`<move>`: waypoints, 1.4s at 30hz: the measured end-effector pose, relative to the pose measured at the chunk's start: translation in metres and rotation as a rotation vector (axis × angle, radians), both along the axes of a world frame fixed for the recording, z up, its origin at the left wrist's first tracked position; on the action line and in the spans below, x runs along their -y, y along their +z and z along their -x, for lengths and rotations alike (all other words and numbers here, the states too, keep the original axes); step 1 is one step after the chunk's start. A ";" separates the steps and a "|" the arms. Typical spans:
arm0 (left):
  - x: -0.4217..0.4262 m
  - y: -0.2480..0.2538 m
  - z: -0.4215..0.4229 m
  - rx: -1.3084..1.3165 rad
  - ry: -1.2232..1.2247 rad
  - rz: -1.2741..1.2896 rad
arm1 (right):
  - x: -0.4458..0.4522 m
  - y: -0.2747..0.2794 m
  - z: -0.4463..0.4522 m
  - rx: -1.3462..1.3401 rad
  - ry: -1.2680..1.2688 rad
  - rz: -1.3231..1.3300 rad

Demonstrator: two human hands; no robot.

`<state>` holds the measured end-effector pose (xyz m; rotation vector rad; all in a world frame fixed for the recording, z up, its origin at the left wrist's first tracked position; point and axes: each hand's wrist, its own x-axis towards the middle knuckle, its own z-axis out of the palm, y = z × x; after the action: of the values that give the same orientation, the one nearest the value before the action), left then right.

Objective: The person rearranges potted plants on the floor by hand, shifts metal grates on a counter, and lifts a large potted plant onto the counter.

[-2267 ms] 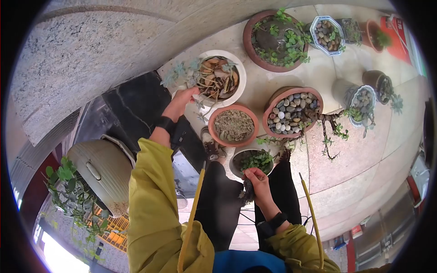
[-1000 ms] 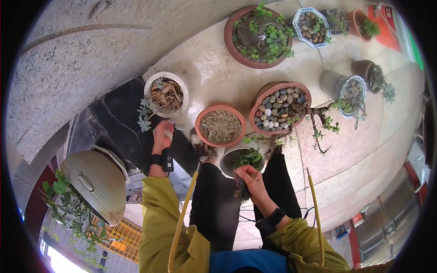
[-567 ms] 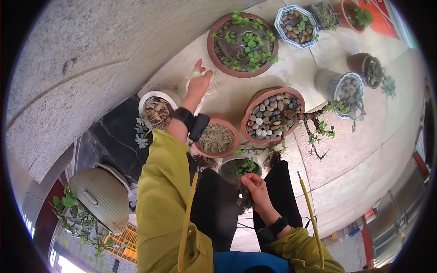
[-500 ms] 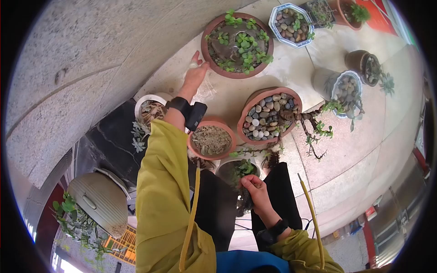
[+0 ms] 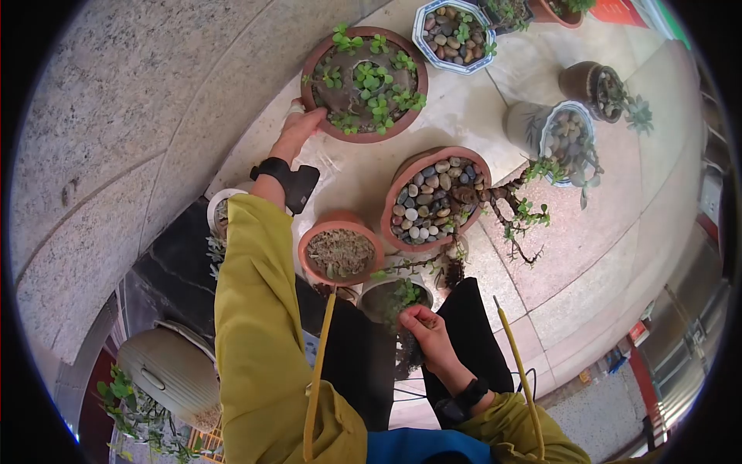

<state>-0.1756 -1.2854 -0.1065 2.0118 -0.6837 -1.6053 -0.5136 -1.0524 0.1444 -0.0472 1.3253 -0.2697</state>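
Observation:
My left hand (image 5: 297,130) is at the near-left side of a large round brown pot (image 5: 309,58), its thumb against the rim and its fingers partly hidden beside the wall. Small green leafy plants (image 5: 373,77) grow from the dark soil in that pot. Between my knees, my right hand (image 5: 429,336) pinches a small leafy plant (image 5: 407,292). Dark roots with soil (image 5: 407,352) hang below those fingers. Just beyond the plant is a round greyish pot (image 5: 371,298), partly covered by it.
A terracotta pot of dry soil (image 5: 340,254) and an oval pot of pebbles (image 5: 398,193) with a twisted branching plant stand ahead. An octagonal pot (image 5: 421,39) and a tall white pot (image 5: 525,127) are farther off. A stone wall (image 5: 154,100) rises at left.
My left hand has closed in on the large brown pot's side, its fingers going from spread to bent around the edge. The view has shifted; my right hand still pinches the plant.

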 end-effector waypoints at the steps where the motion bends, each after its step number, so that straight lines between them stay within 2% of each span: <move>1: 0.000 0.002 0.004 0.037 0.029 0.012 | -0.001 0.001 -0.003 0.001 0.010 0.009; 5: -0.012 0.000 0.016 0.136 0.080 -0.035 | -0.006 0.000 -0.006 0.002 0.020 0.027; 6: -0.023 0.002 0.022 0.133 0.078 -0.041 | -0.009 0.002 -0.006 -0.002 0.018 0.020; 8: -0.037 0.006 0.036 0.060 0.240 -0.039 | -0.007 0.001 -0.006 0.006 0.034 0.001; 9: -0.052 -0.015 0.038 0.092 0.268 0.011 | -0.008 0.000 -0.007 0.004 0.034 0.004; 10: -0.056 -0.013 0.040 0.090 0.268 0.014 | -0.010 -0.001 -0.008 -0.002 0.036 0.014; 12: -0.072 -0.006 0.045 0.027 0.325 -0.090 | -0.011 -0.002 -0.008 -0.009 0.034 0.020; 18: -0.106 0.008 0.019 0.057 0.305 -0.005 | -0.009 -0.001 -0.009 -0.005 0.027 -0.005; 22: -0.129 0.010 -0.002 0.131 0.227 -0.089 | -0.009 -0.001 -0.009 0.019 0.042 -0.036; 24: -0.139 0.009 -0.008 0.087 0.243 -0.165 | -0.010 -0.001 -0.009 0.029 0.043 -0.034; 32: -0.167 -0.011 -0.004 -0.016 0.320 -0.165 | -0.006 -0.001 -0.006 0.012 0.052 -0.041; 36: -0.171 -0.001 -0.004 -0.110 0.363 -0.168 | -0.008 -0.004 -0.007 0.024 0.074 0.001; 42: -0.169 0.001 0.007 -0.021 0.426 -0.058 | 0.002 -0.002 -0.004 0.034 0.053 -0.031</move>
<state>-0.1825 -1.1164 -0.1051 2.0085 -0.1810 -1.3993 -0.5096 -1.0547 0.1428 -0.0516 1.2927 -0.2037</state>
